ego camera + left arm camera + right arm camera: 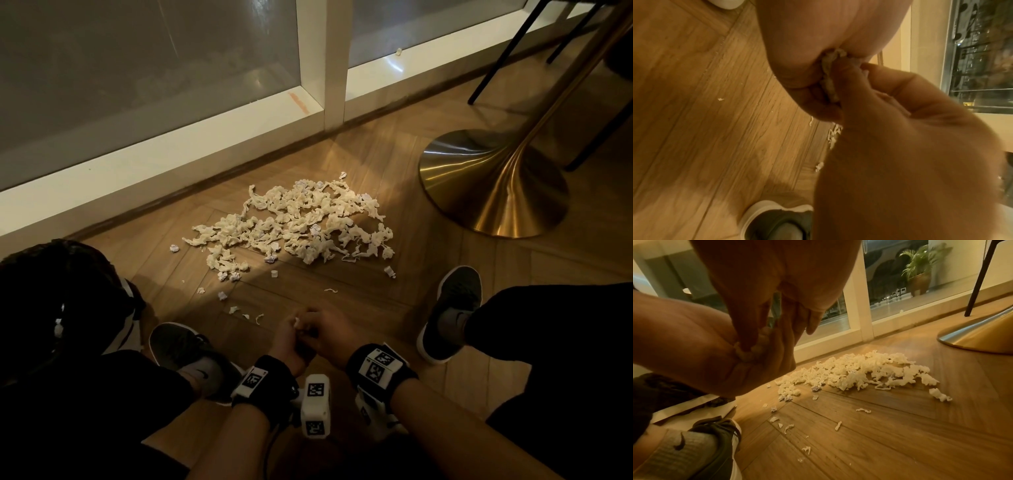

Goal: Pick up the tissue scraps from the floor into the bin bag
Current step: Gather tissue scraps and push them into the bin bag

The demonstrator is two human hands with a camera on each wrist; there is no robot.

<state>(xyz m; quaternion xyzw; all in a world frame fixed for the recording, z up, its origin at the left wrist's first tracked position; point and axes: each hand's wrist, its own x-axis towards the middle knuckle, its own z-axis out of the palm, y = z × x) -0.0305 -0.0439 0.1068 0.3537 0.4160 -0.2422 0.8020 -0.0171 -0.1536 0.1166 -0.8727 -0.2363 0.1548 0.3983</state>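
A wide pile of crumpled white tissue scraps (pixel 294 222) lies on the wooden floor by the window; it also shows in the right wrist view (pixel 859 373). Loose bits (pixel 236 310) are scattered nearer to me. My left hand (pixel 295 330) and right hand (pixel 314 325) are pressed together low over the floor between my shoes, both curled round a small wad of tissue scraps (pixel 830 81) squeezed between the fingers (pixel 754 347). The black bin bag (pixel 51 301) sits at the left, beside my left shoe, apart from both hands.
A brass pedestal table base (pixel 493 185) stands right of the pile, with dark chair legs (pixel 507 51) behind it. The white window frame (pixel 334 61) and skirting run along the far side. My shoes (pixel 185 346) (pixel 448 318) flank the hands.
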